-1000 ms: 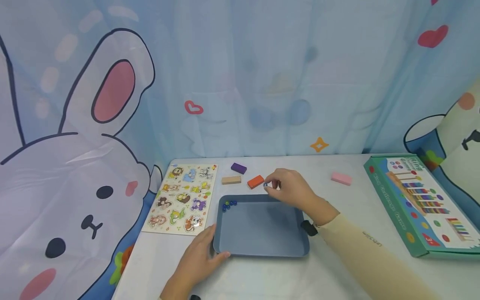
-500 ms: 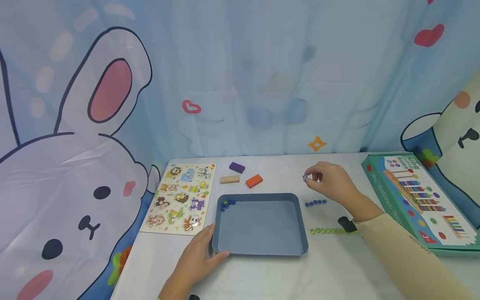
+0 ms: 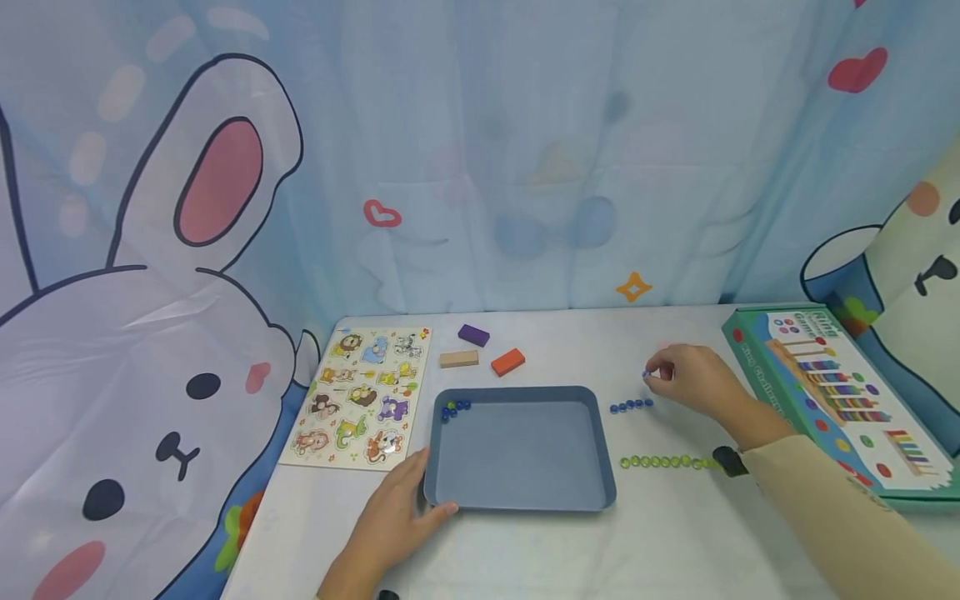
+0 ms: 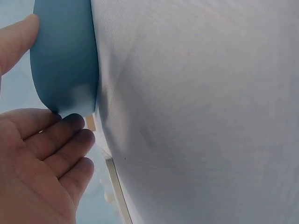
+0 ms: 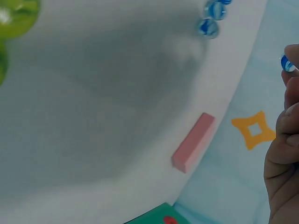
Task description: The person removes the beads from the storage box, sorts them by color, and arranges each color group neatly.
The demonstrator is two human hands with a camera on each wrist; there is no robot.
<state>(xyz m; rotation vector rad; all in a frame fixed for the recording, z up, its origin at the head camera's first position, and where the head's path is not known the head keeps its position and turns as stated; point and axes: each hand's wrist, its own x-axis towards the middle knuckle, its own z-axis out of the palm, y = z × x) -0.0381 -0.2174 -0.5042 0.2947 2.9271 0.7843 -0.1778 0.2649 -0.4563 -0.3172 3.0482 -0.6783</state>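
Note:
My right hand (image 3: 693, 379) pinches a clear marble with a blue swirl (image 5: 287, 63) between thumb and fingertips, above the table. Just below it lies a short row of blue marbles (image 3: 632, 404), right of the blue-grey tray (image 3: 525, 458). A longer row of yellow-green marbles (image 3: 656, 462) runs nearer the front. Inside the tray's far left corner sit several blue marbles (image 3: 453, 413) and a greenish one. My left hand (image 3: 393, 508) rests at the tray's near left corner, thumb on the front side and loosely extended fingers along the left, as the left wrist view also shows.
An animal puzzle board (image 3: 363, 400) lies left of the tray. Behind it are purple (image 3: 474, 335), tan (image 3: 459, 358) and orange (image 3: 508, 362) blocks. A pink block (image 5: 194, 142) lies beyond my right hand, and a green game box (image 3: 847, 408) stands at the right.
My right hand has carried the pinched marble from above the tray's far edge rightward, then lower, over the end of the blue row. Both marble rows have come into view. The left hand stays at the tray.

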